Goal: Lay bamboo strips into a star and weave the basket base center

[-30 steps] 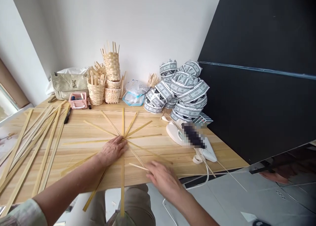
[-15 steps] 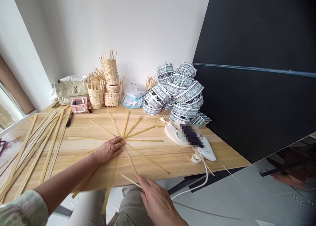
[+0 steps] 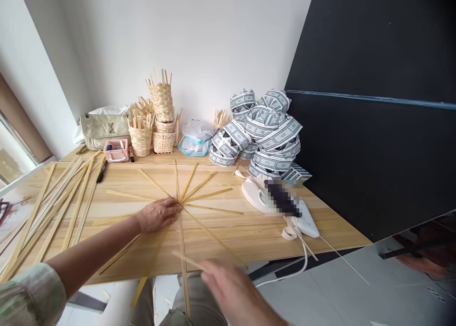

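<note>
My left hand (image 3: 158, 214) lies flat on the table, its fingertips pressing near the centre of a star of flat bamboo strips (image 3: 199, 187). The strips fan out from that centre in all directions, and some reach past the table's front edge over my lap. Part of the star is hidden beneath my left hand and forearm. Near the front edge, my right hand (image 3: 228, 288) is blurred by motion; its fingers are closed on a thin bamboo strip (image 3: 188, 259) whose end points left, across one strip of the star.
Loose bamboo strips (image 3: 46, 212) lie at the left beside a black pen (image 3: 101, 172). Woven baskets (image 3: 162, 103), a pink box (image 3: 116, 151), a bag (image 3: 103, 131) and patterned paper rings (image 3: 267, 131) stand along the wall. A white cable (image 3: 302, 264) hangs off the right side.
The star of strips has turned clockwise under my left hand. My right hand has come away from the end of one star strip and still has the thin strip.
</note>
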Demonstrator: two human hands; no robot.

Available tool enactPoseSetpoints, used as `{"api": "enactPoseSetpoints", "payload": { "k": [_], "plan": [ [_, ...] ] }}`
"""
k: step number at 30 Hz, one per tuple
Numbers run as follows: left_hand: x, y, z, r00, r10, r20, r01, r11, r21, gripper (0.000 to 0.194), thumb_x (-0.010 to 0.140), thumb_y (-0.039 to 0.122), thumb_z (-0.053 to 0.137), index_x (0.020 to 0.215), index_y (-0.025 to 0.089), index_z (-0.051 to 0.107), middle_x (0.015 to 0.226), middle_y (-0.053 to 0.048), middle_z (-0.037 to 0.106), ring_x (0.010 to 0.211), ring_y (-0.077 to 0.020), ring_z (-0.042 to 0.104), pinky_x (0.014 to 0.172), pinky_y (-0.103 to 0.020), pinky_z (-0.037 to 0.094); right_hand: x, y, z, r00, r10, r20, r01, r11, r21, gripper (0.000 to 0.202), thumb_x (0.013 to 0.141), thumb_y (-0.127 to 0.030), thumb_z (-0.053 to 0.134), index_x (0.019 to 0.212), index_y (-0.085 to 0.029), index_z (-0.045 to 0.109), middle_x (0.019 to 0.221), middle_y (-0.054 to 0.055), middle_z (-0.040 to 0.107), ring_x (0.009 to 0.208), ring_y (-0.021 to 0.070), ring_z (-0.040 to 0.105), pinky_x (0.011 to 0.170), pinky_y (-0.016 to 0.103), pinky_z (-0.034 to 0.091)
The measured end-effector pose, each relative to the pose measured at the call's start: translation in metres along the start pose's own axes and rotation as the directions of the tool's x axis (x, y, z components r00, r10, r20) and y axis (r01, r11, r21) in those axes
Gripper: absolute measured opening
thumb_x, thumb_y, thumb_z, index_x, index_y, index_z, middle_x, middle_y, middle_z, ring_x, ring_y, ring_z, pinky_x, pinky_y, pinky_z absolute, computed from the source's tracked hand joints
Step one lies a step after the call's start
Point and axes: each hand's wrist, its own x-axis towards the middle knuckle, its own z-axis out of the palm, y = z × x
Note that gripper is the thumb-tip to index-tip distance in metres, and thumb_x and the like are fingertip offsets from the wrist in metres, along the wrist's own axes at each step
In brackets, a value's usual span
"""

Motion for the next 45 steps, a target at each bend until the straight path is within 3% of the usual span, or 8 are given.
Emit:
{"api": "enactPoseSetpoints", "payload": {
  "k": [3, 7, 11, 15, 19, 24, 29, 45],
  "plan": [
    [0.0, 0.004, 0.004, 0.998, -0.028, -0.06, 0.03, 0.999, 0.031, 0.033, 0.085, 0.03, 0.041, 0.115, 0.021, 0.053, 0.116, -0.01, 0.05, 0.111, -0.0239, 0.045, 0.094, -0.038, 0.038, 0.018, 0.004, -0.044, 0.994, -0.054, -0.099, 0.046, 0.996, -0.082, 0.03, 0.087, -0.024, 0.032, 0.091, -0.021, 0.061, 0.084, 0.004, 0.064, 0.079, 0.0151, 0.056, 0.069, 0.023, 0.036],
    [0.0, 0.013, 0.004, 0.994, -0.074, -0.085, 0.079, 0.996, 0.048, 0.032, 0.088, 0.028, 0.035, 0.114, 0.02, 0.053, 0.115, -0.01, 0.052, 0.108, -0.0222, 0.048, 0.092, -0.036, 0.04, 0.086, 0.0, -0.077, 0.986, -0.112, -0.122, 0.078, 0.963, -0.257, 0.028, 0.084, -0.021, 0.036, 0.094, -0.02, 0.062, 0.089, 0.005, 0.064, 0.085, 0.0155, 0.055, 0.071, 0.022, 0.036],
    [-0.001, 0.02, 0.0, 0.993, -0.102, -0.064, 0.108, 0.99, 0.096, 0.033, 0.088, 0.027, 0.034, 0.115, 0.019, 0.052, 0.119, -0.01, 0.05, 0.11, -0.0218, 0.046, 0.093, -0.035, 0.04, 0.164, 0.0, -0.074, 0.995, -0.063, -0.077, 0.027, 0.914, -0.405, 0.026, 0.082, -0.021, 0.042, 0.099, -0.02, 0.062, 0.103, 0.007, 0.062, 0.093, 0.0177, 0.055, 0.071, 0.023, 0.038],
    [-0.002, 0.022, -0.001, 0.992, -0.112, -0.062, 0.119, 0.985, 0.124, 0.034, 0.088, 0.027, 0.035, 0.117, 0.019, 0.051, 0.119, -0.011, 0.049, 0.111, -0.0228, 0.046, 0.094, -0.035, 0.04, 0.203, 0.011, -0.056, 0.996, -0.032, -0.082, -0.008, 0.897, -0.443, 0.023, 0.079, -0.019, 0.046, 0.092, -0.014, 0.064, 0.097, 0.012, 0.064, 0.091, 0.0196, 0.057, 0.072, 0.025, 0.04],
    [-0.002, 0.022, 0.0, 0.991, -0.098, -0.087, 0.11, 0.984, 0.144, 0.034, 0.089, 0.027, 0.034, 0.116, 0.018, 0.052, 0.118, -0.012, 0.05, 0.11, -0.0238, 0.046, 0.094, -0.037, 0.04, 0.205, 0.026, -0.038, 0.994, -0.079, -0.08, 0.034, 0.888, -0.459, 0.022, 0.081, -0.019, 0.045, 0.09, -0.015, 0.064, 0.094, 0.01, 0.065, 0.09, 0.0191, 0.058, 0.074, 0.025, 0.04],
    [-0.002, 0.023, 0.0, 0.99, -0.091, -0.109, 0.104, 0.986, 0.13, 0.033, 0.089, 0.026, 0.033, 0.116, 0.019, 0.052, 0.118, -0.012, 0.05, 0.11, -0.0231, 0.047, 0.093, -0.037, 0.041, 0.201, 0.035, -0.023, 0.97, -0.232, -0.069, 0.177, 0.875, -0.451, 0.027, 0.086, -0.02, 0.038, 0.104, -0.015, 0.057, 0.111, 0.008, 0.058, 0.104, 0.0166, 0.051, 0.087, 0.024, 0.036],
    [-0.002, 0.022, 0.001, 0.994, -0.08, -0.076, 0.089, 0.987, 0.131, 0.035, 0.089, 0.027, 0.033, 0.118, 0.017, 0.05, 0.122, -0.013, 0.049, 0.115, -0.0241, 0.042, 0.095, -0.037, 0.04, 0.204, 0.036, -0.015, 0.956, -0.289, -0.06, 0.234, 0.866, -0.441, 0.031, 0.087, -0.016, 0.033, 0.111, -0.013, 0.051, 0.12, 0.011, 0.052, 0.112, 0.0169, 0.045, 0.091, 0.026, 0.034],
    [0.002, 0.019, 0.004, 0.998, -0.025, -0.066, 0.034, 0.989, 0.142, 0.036, 0.09, 0.028, 0.03, 0.117, 0.016, 0.05, 0.125, -0.012, 0.048, 0.118, -0.0208, 0.04, 0.1, -0.035, 0.034, 0.212, 0.036, -0.016, 0.936, -0.352, 0.021, 0.332, 0.859, -0.39, 0.029, 0.086, -0.018, 0.037, 0.111, -0.012, 0.05, 0.122, 0.012, 0.049, 0.111, 0.0191, 0.046, 0.09, 0.028, 0.036]
  ]
}}
